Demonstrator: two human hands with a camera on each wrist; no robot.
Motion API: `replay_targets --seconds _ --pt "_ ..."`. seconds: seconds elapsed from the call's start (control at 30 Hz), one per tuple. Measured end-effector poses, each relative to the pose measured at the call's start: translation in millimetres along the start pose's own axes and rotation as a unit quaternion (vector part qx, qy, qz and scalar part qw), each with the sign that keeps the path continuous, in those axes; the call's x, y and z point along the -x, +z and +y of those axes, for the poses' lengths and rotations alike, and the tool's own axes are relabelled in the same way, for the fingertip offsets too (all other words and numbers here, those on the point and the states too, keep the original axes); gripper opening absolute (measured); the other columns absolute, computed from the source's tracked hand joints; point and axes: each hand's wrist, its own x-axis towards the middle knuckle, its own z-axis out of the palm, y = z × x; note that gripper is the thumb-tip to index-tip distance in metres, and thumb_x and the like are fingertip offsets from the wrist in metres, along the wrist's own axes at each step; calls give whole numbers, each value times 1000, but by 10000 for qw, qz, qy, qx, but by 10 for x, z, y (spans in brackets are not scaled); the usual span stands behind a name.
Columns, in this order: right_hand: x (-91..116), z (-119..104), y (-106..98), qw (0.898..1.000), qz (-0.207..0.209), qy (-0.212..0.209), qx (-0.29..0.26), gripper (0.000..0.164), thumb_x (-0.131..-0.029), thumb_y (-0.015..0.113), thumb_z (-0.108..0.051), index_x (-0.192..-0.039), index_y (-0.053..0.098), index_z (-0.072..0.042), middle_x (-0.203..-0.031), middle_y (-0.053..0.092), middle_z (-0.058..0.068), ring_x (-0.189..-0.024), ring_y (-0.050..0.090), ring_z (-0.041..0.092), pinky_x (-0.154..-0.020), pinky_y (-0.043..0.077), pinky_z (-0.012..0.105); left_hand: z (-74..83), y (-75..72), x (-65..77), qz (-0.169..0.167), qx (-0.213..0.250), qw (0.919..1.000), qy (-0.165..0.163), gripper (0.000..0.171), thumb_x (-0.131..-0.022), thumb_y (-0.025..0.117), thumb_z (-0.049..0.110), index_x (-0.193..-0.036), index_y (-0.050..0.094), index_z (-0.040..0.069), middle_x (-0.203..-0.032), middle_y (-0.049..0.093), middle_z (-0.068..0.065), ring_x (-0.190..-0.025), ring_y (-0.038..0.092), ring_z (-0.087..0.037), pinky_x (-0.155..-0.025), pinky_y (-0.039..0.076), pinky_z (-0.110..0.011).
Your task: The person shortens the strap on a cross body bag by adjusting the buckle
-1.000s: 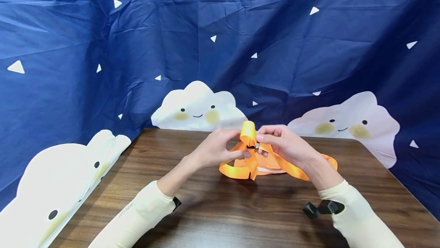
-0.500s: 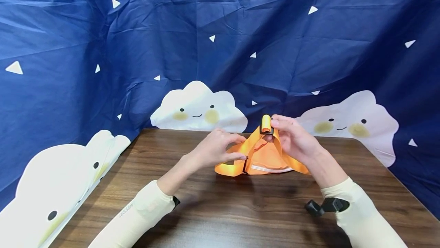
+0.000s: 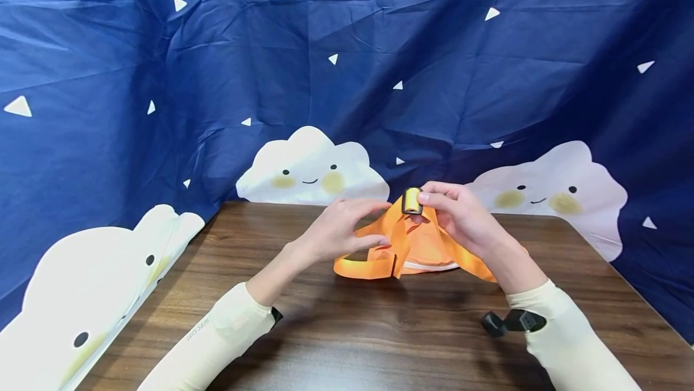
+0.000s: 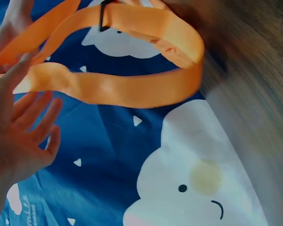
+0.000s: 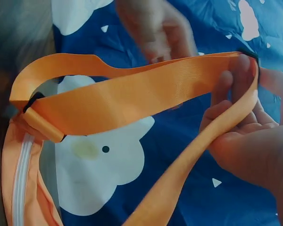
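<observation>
An orange zip bag point(image 3: 425, 246) with a long orange webbing strap point(image 3: 362, 269) lies on the table, its white zip point(image 5: 21, 181) facing the near side. My right hand point(image 3: 463, 217) pinches the strap at a black slide buckle point(image 3: 412, 212), raised above the bag. A short yellow-orange loop of webbing passes through that buckle. To its left, my left hand point(image 3: 337, 231) has thumb and fingers spread apart, with a strap section running between them in the left wrist view. A second black buckle point(image 5: 34, 100) joins the strap by the bag's end.
The dark wooden table point(image 3: 347, 331) spreads beneath both forearms. Behind it hangs a blue cloth point(image 3: 260, 65) printed with white clouds and triangles. Black camera straps point(image 3: 517, 322) sit at the wrists over cream sleeves.
My right hand lifted the buckle up and to the right, then shifted slightly back left, turning its face toward the head camera. My left hand came off the buckle and stayed beside the strap.
</observation>
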Motion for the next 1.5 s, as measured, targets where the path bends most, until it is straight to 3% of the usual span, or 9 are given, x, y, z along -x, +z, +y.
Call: replay_targets --seconds 0.17,0.3,0.4,0.63,0.83,1.1,1.3,1.5 --pt "-19 59 58 9967 102 13 801 17 -102 64 -13 -97 67 3 -84 65 18 -86 60 33 -83 52 38 68 -47 -53 677 615 9957 146 62 -87 84 33 -137 60 4 -133 62 -3 -109 62 -18 -102 42 -33" --pt "-18 114 108 9914 55 82 1303 18 -101 66 -14 -99 68 4 -84 66 19 -83 61 34 -76 53 36 133 -69 -81 743 1028 9918 167 59 -88 83 29 -136 61 4 -130 62 -2 -109 60 -17 -102 42 -32" --pt "-17 157 133 9886 -96 115 1497 17 -100 66 -14 -100 69 3 -84 67 20 -81 62 34 -72 53 34 162 -70 -80 753 1091 9909 248 56 -88 84 26 -135 63 5 -123 64 0 -107 60 -17 -101 42 -33" --pt "11 157 71 9943 -295 231 995 20 -103 61 -13 -109 68 5 -89 65 20 -82 61 33 -78 54 35 170 -121 -89 912 1151 9883 425 47 -88 83 21 -129 67 3 -121 67 -1 -108 61 -14 -97 46 -32" --pt "31 140 8 9965 -60 303 780 18 -101 64 -10 -108 69 5 -84 66 15 -73 59 27 -67 53 32 164 -149 -71 978 1072 9890 287 43 -90 81 23 -127 68 5 -122 68 0 -110 60 -10 -98 44 -32" --pt "5 177 65 9977 -316 328 508 17 -101 63 -8 -110 70 4 -87 68 15 -75 60 26 -68 52 29 168 -118 -58 881 1153 9889 315 43 -89 82 23 -126 68 6 -116 68 3 -105 58 -11 -97 45 -35" --pt "-11 179 106 9971 -371 357 555 19 -101 63 -9 -112 69 5 -92 68 22 -79 62 28 -71 53 29 175 -116 -34 750 972 9924 120 46 -89 82 28 -128 68 8 -113 67 6 -106 57 -10 -100 40 -35" --pt "-18 136 80 9955 -412 389 755 22 -103 61 -13 -114 68 5 -89 67 18 -75 59 28 -71 54 31 179 -159 -46 962 902 9905 380 45 -88 83 24 -126 68 6 -117 69 2 -107 59 -10 -99 42 -34"
